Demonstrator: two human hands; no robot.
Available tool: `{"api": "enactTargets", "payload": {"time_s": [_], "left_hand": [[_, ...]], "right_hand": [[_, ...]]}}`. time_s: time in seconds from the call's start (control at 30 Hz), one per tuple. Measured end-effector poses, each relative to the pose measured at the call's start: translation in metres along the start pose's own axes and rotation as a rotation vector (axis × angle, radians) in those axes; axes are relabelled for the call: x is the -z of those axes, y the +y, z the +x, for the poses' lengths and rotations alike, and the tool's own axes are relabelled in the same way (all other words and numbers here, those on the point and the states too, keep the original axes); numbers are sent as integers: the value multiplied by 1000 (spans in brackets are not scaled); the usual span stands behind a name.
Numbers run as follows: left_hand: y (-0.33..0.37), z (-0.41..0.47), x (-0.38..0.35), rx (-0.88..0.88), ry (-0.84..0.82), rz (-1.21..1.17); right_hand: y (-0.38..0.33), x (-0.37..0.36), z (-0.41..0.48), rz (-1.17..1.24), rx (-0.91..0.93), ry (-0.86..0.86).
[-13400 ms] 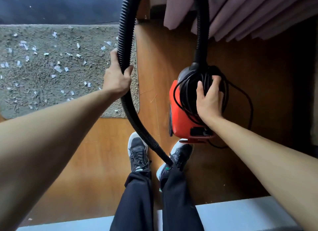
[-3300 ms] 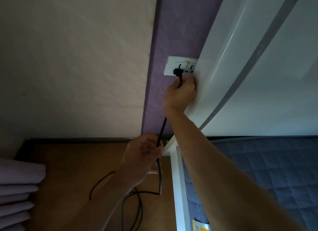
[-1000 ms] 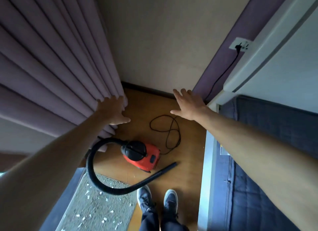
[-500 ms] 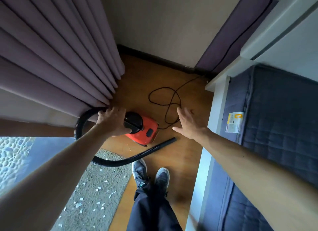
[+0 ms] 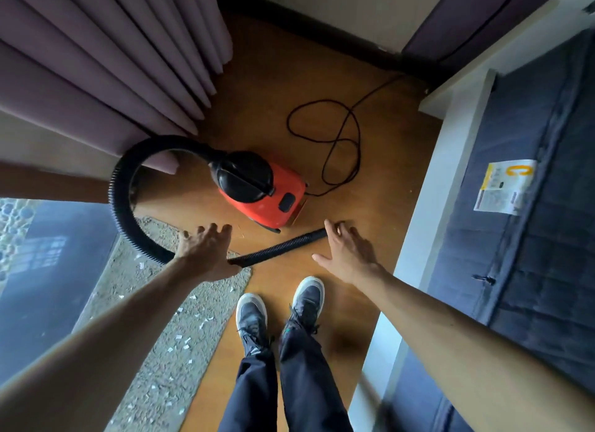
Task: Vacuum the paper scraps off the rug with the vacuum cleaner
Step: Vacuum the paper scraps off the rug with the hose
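We hold both bare arms stretched forward and down, the left arm [image 5: 96, 335] coming in from the lower left and the right arm [image 5: 450, 328] from the lower right. Our left hand [image 5: 206, 254] lies palm down, its back to the camera, fingers [image 5: 211, 233] straight and close together, holding nothing. Its thumb is hidden, probably under the palm. Our right hand [image 5: 349, 254] is flat too, palm down, fingers [image 5: 330, 235] reaching forward, thumb [image 5: 321, 258] spread toward the left. The hands are well apart at about the same level, wrists straight.
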State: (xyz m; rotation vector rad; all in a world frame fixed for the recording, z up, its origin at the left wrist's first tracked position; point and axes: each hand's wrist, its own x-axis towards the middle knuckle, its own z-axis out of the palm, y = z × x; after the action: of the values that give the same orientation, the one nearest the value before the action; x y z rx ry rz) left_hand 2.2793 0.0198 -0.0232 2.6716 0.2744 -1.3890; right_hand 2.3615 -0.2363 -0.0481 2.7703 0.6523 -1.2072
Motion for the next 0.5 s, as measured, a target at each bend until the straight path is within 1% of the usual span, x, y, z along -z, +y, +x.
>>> {"api": "enactTargets", "payload": {"time_s": [0.27, 0.5], "left_hand": [[-15, 42, -75, -45, -74, 12], [-26, 85, -145, -61, -115, 13]], "right_hand": [[-16, -89, 31, 117, -73, -93], [-22, -162, 72, 153, -73, -148]]}}
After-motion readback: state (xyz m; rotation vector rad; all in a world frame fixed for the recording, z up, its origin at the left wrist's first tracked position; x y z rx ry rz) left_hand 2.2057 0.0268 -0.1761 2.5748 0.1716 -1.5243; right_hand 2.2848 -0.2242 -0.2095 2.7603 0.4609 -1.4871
